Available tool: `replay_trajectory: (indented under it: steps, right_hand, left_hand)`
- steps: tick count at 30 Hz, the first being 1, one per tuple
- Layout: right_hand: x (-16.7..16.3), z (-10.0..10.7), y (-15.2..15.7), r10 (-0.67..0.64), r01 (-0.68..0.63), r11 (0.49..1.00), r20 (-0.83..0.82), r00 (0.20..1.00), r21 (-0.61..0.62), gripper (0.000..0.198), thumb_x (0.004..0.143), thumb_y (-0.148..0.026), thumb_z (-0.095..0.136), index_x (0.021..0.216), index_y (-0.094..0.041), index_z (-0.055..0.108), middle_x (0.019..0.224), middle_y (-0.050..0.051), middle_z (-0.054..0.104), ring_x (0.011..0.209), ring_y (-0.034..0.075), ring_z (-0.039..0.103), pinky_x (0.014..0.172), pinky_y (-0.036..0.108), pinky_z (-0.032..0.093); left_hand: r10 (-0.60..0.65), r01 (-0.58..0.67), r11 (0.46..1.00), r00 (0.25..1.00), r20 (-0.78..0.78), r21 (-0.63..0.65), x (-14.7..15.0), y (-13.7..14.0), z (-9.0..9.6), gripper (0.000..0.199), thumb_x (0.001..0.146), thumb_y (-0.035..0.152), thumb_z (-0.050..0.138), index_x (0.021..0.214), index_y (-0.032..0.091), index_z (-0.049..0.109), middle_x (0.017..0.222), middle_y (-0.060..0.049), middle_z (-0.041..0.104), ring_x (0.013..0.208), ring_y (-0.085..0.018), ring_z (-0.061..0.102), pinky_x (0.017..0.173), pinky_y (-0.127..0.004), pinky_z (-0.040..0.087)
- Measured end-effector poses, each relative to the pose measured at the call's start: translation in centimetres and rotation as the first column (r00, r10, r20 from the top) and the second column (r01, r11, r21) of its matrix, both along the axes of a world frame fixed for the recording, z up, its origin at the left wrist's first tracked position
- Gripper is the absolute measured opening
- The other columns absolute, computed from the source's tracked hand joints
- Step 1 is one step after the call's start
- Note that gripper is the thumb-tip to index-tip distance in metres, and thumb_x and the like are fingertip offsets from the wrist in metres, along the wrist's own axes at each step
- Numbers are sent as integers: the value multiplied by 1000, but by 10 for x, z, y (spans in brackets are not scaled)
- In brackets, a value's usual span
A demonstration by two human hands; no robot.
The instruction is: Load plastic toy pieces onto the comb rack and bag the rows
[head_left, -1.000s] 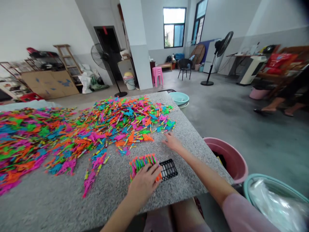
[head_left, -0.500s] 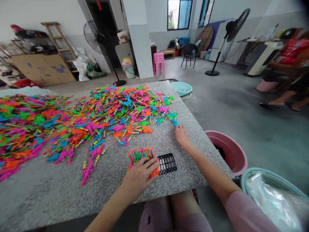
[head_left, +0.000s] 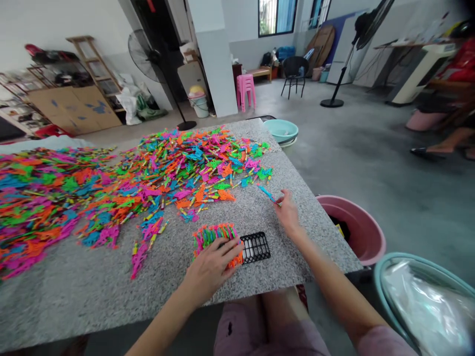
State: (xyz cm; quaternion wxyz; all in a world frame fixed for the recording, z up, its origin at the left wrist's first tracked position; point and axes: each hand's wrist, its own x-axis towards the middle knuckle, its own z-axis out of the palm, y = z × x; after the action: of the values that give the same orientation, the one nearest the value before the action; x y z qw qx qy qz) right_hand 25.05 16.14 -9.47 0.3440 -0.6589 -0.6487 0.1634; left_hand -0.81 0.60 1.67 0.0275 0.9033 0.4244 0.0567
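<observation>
My left hand [head_left: 215,262] lies with fingers stretched over a packed row of small colourful plastic pieces [head_left: 213,232], which stand side by side in a black grid rack [head_left: 256,247]. The right end of the rack shows bare slots. Right of it, just above the table, my right hand [head_left: 287,212] pinches a slim blue plastic piece [head_left: 267,193] by its near end, its tip pointing toward the pile. A large heap of similar pieces [head_left: 185,163] in pink, orange, green and blue, many with yellow or silver sticks, spreads over the speckled stone table [head_left: 111,306].
Beyond the table's right edge stand a pink tub [head_left: 365,232] and a green tub [head_left: 382,277] with clear plastic bags [head_left: 426,301]. A turquoise basin [head_left: 282,128] is at the far corner. Farther back are two standing fans and pink stools [head_left: 245,89]. A person's foot [head_left: 430,151] shows at right.
My right hand has drawn back slightly from the edge of the heap, bringing the blue piece with it and turning it. My left hand stays on the row. The view has shifted slightly.
</observation>
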Motion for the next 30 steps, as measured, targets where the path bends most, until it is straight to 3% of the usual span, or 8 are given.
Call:
replay_trajectory:
  steps: [3,5,10,13,18,23,25,30]
  right_hand:
    - [-10,-2,-15,156,-162,982,-73,985,-98,12,87,-17,55,95,-13,61,97,11,65,86,20,61,76,28,45]
    - [-22,-4,-27,246,-264,952,-124,961,-154,5,85,-20,59,84,-16,62,84,6,66,78,17,62,72,26,46]
    - [-56,-8,-64,424,-504,858,-415,805,-100,8,81,-15,59,89,-17,61,73,-1,66,63,12,61,64,22,46]
    - [-72,-11,-75,445,-515,853,-400,802,-84,10,80,-19,63,90,-17,64,71,-1,66,62,13,59,62,23,44]
    - [-77,-10,-63,549,-608,790,-350,759,-81,15,78,-17,65,92,-18,67,82,2,70,75,16,63,73,26,47]
    - [-64,-7,-48,653,-755,654,-480,586,-32,14,78,-18,66,92,-17,67,87,2,72,79,16,66,75,26,51]
    - [-64,-5,-48,706,-778,628,-408,580,-20,15,78,-14,64,92,-18,67,90,3,72,83,16,66,77,26,50]
    - [-74,2,-52,809,-808,586,-12,588,-68,22,76,-7,58,95,-16,66,92,7,70,87,19,64,79,27,48]
  left_hand:
    - [4,-4,1000,1000,0,-18,0,0,-1,43,96,31,56,138,23,52,139,-4,57,118,-24,52,97,-41,51]
    - [1,-1,1000,1000,-7,-24,-1,-1,-1,44,96,31,56,139,23,51,140,-4,56,119,-25,51,99,-42,50]
    - [-1,0,1000,999,-33,-26,-1,0,-3,44,96,30,55,139,23,50,141,-3,55,121,-25,49,100,-42,48]
    - [-13,13,1000,999,-43,-1,-1,0,-2,44,97,31,54,140,24,49,143,-3,53,120,-25,50,99,-41,49]
    - [14,-13,1000,999,-50,11,0,0,-2,43,97,34,53,139,26,50,142,-3,55,119,-24,51,97,-40,50]
    - [3,-3,1000,999,-49,8,1,0,-2,41,98,33,50,139,25,50,140,-3,55,119,-24,51,97,-39,50]
    - [-6,6,1000,998,-55,10,1,0,-1,41,98,32,50,139,24,50,141,-4,55,120,-24,51,97,-40,49]
    - [-26,29,999,996,-90,38,1,-1,-1,38,98,29,51,136,23,53,140,-6,55,118,-26,51,98,-41,48]
